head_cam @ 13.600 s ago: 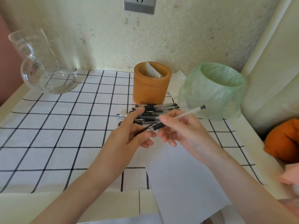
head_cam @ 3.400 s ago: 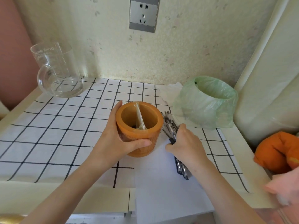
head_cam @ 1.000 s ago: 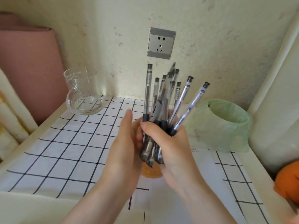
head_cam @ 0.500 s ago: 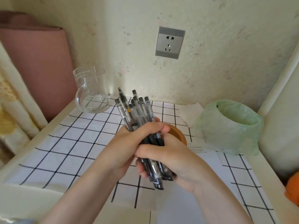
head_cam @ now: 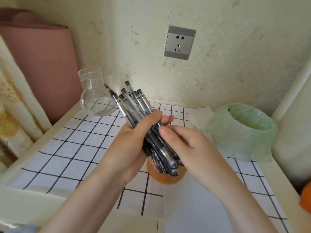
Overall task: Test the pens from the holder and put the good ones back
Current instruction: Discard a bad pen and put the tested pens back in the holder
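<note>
Hands meet over a desk, holding a bundle of pens (head_cam: 133, 105) between them. The left hand (head_cam: 134, 140) wraps its fingers round the middle of the bundle. The right hand (head_cam: 190, 148) grips the lower part, thumb lying across the barrels and fingers curled underneath. Neither hand has any slack; both close fully on the pens.

The pens lean up and to the left, their black-plugged ends fanning out slightly above the left hand. Their lower ends point down at the holder (head_cam: 166, 177), an orange-brown cup mostly hidden beneath the hands. The pens hang above it, not inside it.

The holder stands on a white cloth (head_cam: 75, 140) with a black grid, at the edge of a sheet of paper (head_cam: 193, 207). A glass jug (head_cam: 96, 101) sits at the back left, a green bag (head_cam: 240, 132) at the right, and a socket (head_cam: 179, 42) is on the wall.

The pens look light and stiff, with smooth clear plastic barrels that would likely slide against each other. A loose hold could let single pens slip out or the bundle splay. The surest grip is probably round the middle of the bundle, as the left hand has it. The darker sections lower down may offer more friction. Putting the pens back appears not yet done.
</note>
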`<state>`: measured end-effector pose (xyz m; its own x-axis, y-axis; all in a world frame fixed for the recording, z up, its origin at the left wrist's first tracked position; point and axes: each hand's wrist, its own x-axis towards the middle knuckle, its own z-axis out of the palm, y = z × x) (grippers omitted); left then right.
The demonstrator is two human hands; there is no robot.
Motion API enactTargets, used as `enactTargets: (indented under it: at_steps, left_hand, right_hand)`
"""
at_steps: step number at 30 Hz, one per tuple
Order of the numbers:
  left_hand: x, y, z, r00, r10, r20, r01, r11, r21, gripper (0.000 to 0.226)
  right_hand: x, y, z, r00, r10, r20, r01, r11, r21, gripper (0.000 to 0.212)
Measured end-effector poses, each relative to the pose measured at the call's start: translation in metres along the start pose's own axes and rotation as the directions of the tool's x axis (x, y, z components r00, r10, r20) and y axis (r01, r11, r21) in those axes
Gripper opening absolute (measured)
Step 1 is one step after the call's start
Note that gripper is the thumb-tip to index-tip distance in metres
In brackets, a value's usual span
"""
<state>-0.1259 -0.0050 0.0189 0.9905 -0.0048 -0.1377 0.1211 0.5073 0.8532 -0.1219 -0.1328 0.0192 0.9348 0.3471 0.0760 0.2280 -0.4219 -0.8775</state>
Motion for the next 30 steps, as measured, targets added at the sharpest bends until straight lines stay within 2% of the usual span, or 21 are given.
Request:
enactTargets:
  at_steps: [3,5,9,11,14,17,21,23,25,28,30]
  left_hand:
    - [0.0,0.003,0.001,1.0,0.003,0.03,-0.002,1.0,-0.023,0.02]
    - [-0.001,0.004,0.002,0.998,-0.004,0.056,0.007,0.999,-0.043,0.021]
    - [-0.001,-0.001,0.005,0.999,-0.005,0.052,0.008,0.998,-0.062,0.019]
    - [-0.001,-0.002,0.006,0.998,0.005,0.055,-0.001,0.997,-0.074,0.022]
    - [-0.001,-0.001,0.007,0.998,0.026,0.055,-0.022,0.998,-0.067,0.029]
    - [0.0,-0.001,0.006,0.998,0.046,0.052,-0.044,0.998,-0.042,0.023]
    - [0.003,-0.001,0.003,0.998,0.033,0.056,-0.027,0.994,-0.104,0.021]
    - [0.006,0.001,-0.001,0.999,0.017,0.04,-0.011,0.991,-0.131,0.02]
    - [0.008,0.002,-0.005,0.999,-0.013,0.047,0.019,0.989,-0.149,0.017]
    - [0.008,0.005,-0.008,0.988,-0.038,0.151,0.061,0.987,-0.15,0.013]
    - [0.009,0.006,-0.009,0.983,-0.044,0.178,0.069,0.988,-0.139,0.025]
  right_hand:
    - [0.0,0.0,0.0,0.984,-0.097,-0.146,0.073,0.985,-0.157,0.027]
    - [-0.001,-0.001,-0.001,0.97,-0.161,-0.184,0.107,0.957,-0.271,0.031]
    - [-0.002,0.003,0.003,0.913,-0.332,-0.237,0.164,0.831,-0.531,0.043]
    - [0.0,0.006,0.003,0.896,-0.367,-0.251,0.171,0.806,-0.567,0.041]
    - [0.001,0.008,-0.001,0.877,-0.377,-0.298,0.178,0.831,-0.528,0.034]
    - [0.0,0.005,-0.008,0.859,-0.382,-0.341,0.154,0.828,-0.539,0.031]
    - [0.002,0.007,-0.025,0.9,-0.272,-0.34,0.214,0.957,-0.198,0.02]
    - [0.003,0.009,-0.036,0.866,-0.261,-0.427,0.237,0.965,-0.11,0.018]
    - [0.006,0.016,-0.045,0.85,-0.192,-0.491,0.251,0.966,0.056,0.017]
    - [0.013,0.031,-0.045,0.868,-0.074,-0.491,0.189,0.963,0.19,0.015]
    - [0.016,0.038,-0.041,0.886,-0.006,-0.464,0.186,0.921,0.342,0.015]
